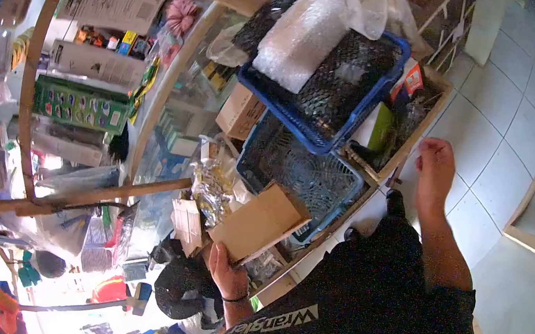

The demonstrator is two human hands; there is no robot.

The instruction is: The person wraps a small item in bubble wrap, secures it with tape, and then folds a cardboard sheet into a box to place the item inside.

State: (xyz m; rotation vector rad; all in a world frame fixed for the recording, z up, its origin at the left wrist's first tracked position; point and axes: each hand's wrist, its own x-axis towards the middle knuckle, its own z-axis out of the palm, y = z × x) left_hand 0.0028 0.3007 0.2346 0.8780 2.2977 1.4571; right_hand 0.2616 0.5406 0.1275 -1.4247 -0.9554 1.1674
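My left hand [227, 275] grips the near corner of a brown cardboard box [260, 223], with the thumb along its edge. The box is closed on the side facing me and lies tilted above the counter. My right hand [436, 164] is raised off to the right, over the floor beside the counter. Its fingers are curled in and nothing shows in them. Beyond the cardboard box stands a blue-grey plastic basket [257, 155]. A smaller opened carton piece [186, 225] and clear-wrapped goods [212, 183] lie to the left of the box.
A blue crate [350, 132] holds a bubble-wrapped parcel [302, 38] and black-wrapped goods. Another small carton [241, 112] sits beside it. A black plastic bag [182, 286] is near my left wrist. Wooden-framed shelves with hanging packages [82, 103] fill the left; a tiled floor [475, 137] runs right.
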